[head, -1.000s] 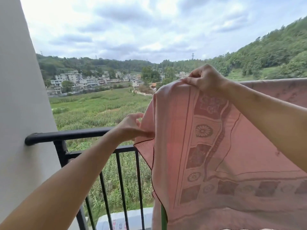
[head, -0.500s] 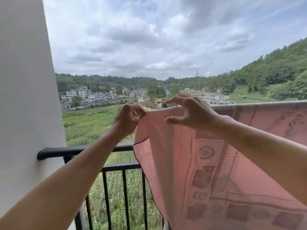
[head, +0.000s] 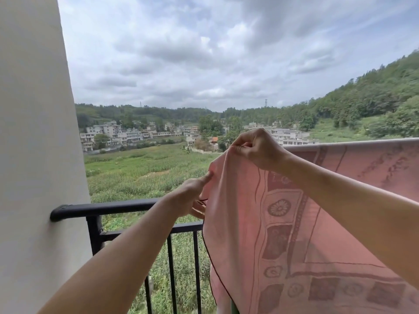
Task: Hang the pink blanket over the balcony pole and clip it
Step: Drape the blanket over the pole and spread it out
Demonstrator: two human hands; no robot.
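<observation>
1 pink blanket [head: 294,234] hangs over the pole on the right side, and its top fold [head: 353,143] runs along the pole up to the right hand [head: 256,150]. This hand's grip is now closed on the upper left corner of the cloth; half a second ago its fingers were open above the edge. The left hand [head: 190,198] was pinching the corner high before; now it is lower, at the left hem, with 1 finger pressing the cloth. Whether it holds the hem I cannot tell. I judge the corner is being spread left along the pole. The black railing [head: 108,207] stands beside it. No clip is in view, so clipping remains.
</observation>
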